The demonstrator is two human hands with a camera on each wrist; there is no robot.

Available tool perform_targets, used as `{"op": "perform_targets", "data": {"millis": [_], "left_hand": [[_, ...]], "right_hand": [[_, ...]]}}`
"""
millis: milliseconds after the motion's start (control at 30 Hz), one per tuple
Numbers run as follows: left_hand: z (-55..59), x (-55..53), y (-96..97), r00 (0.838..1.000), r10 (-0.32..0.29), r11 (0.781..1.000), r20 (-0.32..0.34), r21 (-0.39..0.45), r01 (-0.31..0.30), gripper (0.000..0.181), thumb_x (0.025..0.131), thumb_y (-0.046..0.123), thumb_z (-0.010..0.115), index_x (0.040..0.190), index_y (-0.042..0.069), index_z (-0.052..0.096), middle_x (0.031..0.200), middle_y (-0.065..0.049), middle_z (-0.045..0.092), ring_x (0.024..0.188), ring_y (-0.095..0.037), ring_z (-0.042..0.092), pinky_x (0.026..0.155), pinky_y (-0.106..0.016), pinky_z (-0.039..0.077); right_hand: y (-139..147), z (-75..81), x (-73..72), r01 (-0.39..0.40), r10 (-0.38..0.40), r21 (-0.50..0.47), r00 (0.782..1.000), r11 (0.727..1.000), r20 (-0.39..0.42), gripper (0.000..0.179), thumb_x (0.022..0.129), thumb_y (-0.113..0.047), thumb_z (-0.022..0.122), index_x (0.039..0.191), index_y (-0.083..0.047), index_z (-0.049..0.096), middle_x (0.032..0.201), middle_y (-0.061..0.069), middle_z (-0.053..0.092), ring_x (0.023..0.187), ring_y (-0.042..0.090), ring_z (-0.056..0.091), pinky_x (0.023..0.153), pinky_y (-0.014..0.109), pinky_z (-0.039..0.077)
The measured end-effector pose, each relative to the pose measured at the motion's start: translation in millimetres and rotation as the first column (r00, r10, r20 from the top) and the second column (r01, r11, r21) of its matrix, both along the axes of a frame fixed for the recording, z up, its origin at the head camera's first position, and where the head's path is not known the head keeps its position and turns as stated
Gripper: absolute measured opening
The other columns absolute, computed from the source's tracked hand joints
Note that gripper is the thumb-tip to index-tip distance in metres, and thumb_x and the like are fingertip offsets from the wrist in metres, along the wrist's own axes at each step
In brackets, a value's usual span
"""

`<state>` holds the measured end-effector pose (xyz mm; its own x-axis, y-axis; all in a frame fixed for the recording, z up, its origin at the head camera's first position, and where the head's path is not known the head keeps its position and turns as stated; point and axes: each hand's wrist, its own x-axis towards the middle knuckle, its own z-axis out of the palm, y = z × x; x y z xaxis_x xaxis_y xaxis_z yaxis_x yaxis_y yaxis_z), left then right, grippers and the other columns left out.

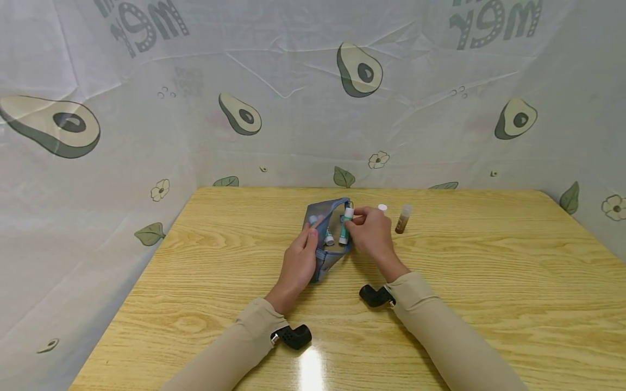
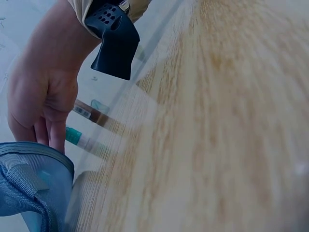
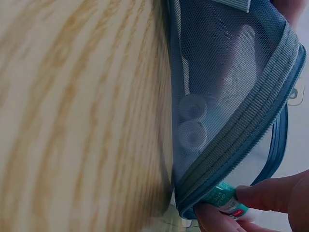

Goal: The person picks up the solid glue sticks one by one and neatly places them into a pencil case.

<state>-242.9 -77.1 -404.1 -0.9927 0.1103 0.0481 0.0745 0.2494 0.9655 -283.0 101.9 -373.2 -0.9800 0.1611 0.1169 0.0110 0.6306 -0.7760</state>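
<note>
My left hand point(image 1: 299, 260) holds a blue-grey mesh zip pouch point(image 1: 320, 209) by its left side, the mouth spread toward the right. Between thumb and fingers, my right hand point(image 1: 374, 231) pinches a green-and-white lip balm tube point(image 1: 346, 227) at the pouch mouth. The right wrist view shows that tube's green label point(image 3: 223, 195) by the zipper edge point(image 3: 251, 150). Inside the pouch lies another white-and-green tube point(image 1: 329, 237); two round translucent ends point(image 3: 192, 135) show through the mesh. Only part of the pouch point(image 2: 36, 174) appears in the left wrist view.
A brown tube with a clear cap point(image 1: 403, 220) stands on the wooden table point(image 1: 464, 260) right of my right hand. Beside it, a white-capped tube point(image 1: 382, 207) is partly hidden behind that hand; its green part point(image 2: 73, 136) shows from the left wrist. An avocado-print cloth point(image 1: 293, 146) hangs behind.
</note>
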Motion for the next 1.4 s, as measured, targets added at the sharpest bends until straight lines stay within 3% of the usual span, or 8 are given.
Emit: {"op": "perform_targets", "data": {"millis": [233,367,533,700,800,867,1067,1400], "left_hand": [[-0.8,3.9,2.0,1.000,0.015,0.999,-0.007,-0.036,-0.016,0.047,0.117,0.046,0.035,0.159,0.034,0.051,0.176,-0.010,0.027,0.163,-0.036,0.027,0.120,-0.057,0.038],[-1.2,6.2,3.1,1.000,0.022,0.999,-0.008,-0.043,-0.022,0.047,0.116,0.046,0.035,0.159,0.034,0.051,0.176,-0.011,0.026,0.162,-0.038,0.027,0.125,-0.060,0.035],[-2.4,9.2,4.6,1.000,0.024,0.999,-0.007,-0.039,-0.025,0.048,0.116,0.047,0.035,0.159,0.034,0.051,0.177,-0.011,0.026,0.163,-0.037,0.027,0.122,-0.059,0.039],[-3.8,11.8,6.7,0.999,0.029,0.999,-0.019,-0.037,-0.030,0.048,0.116,0.047,0.034,0.160,0.033,0.050,0.176,-0.011,0.027,0.165,-0.034,0.024,0.124,-0.055,0.035],[-5.1,12.9,7.6,0.999,0.031,0.998,-0.023,-0.046,-0.032,0.048,0.117,0.046,0.034,0.160,0.034,0.051,0.176,-0.011,0.027,0.164,-0.034,0.024,0.106,-0.050,0.039],[-5.7,13.8,8.2,0.999,0.032,0.998,-0.020,-0.045,-0.033,0.047,0.117,0.046,0.034,0.159,0.035,0.051,0.176,-0.010,0.027,0.164,-0.033,0.025,0.102,-0.049,0.038],[-7.3,16.0,9.5,0.999,0.032,0.999,-0.019,-0.032,-0.032,0.047,0.117,0.047,0.033,0.159,0.036,0.051,0.177,-0.008,0.027,0.164,-0.032,0.025,0.105,-0.050,0.037],[-9.3,15.8,10.1,0.999,0.037,0.998,-0.023,-0.044,-0.038,0.045,0.116,0.047,0.034,0.158,0.040,0.051,0.177,-0.007,0.027,0.163,-0.033,0.027,0.104,-0.049,0.038]], "right_hand": [[1.7,-4.4,3.4,-0.019,0.019,0.017,1.000,1.000,0.022,0.045,0.100,-0.017,0.071,0.138,0.006,0.066,0.116,0.026,0.078,0.104,0.038,0.078,0.083,0.046,0.066],[2.7,-6.2,4.0,-0.017,0.017,0.016,0.999,1.000,0.038,0.044,0.100,-0.018,0.071,0.137,0.005,0.067,0.116,0.026,0.078,0.103,0.038,0.079,0.083,0.045,0.066],[4.7,-5.7,5.7,-0.025,0.025,-0.012,0.999,1.000,0.036,0.044,0.100,-0.018,0.073,0.136,0.006,0.068,0.112,0.025,0.079,0.096,0.034,0.081,0.086,0.046,0.066],[8.2,-1.9,7.9,-0.028,0.031,-0.112,0.999,0.993,0.025,0.040,0.098,-0.015,0.073,0.133,0.005,0.071,0.109,0.023,0.081,0.089,0.030,0.082,0.074,0.030,0.065],[10.1,1.7,9.4,-0.035,0.039,-0.172,0.999,0.984,0.017,0.037,0.099,-0.014,0.071,0.131,0.005,0.072,0.110,0.023,0.080,0.092,0.033,0.082,0.068,0.022,0.060],[12.0,4.0,10.4,-0.046,0.050,-0.199,0.999,0.979,0.014,0.035,0.100,-0.013,0.070,0.130,0.005,0.073,0.111,0.024,0.080,0.095,0.035,0.081,0.071,0.025,0.063],[20.2,12.5,12.4,-0.083,0.093,-0.280,0.995,0.956,0.023,0.033,0.105,-0.014,0.068,0.131,0.006,0.071,0.118,0.026,0.076,0.106,0.039,0.078,0.092,0.043,0.065],[33.5,24.8,13.7,-0.141,0.137,-0.325,0.990,0.935,-0.036,0.036,0.106,-0.017,0.066,0.135,0.004,0.067,0.124,0.028,0.073,0.108,0.036,0.078,0.089,0.035,0.066]]}}
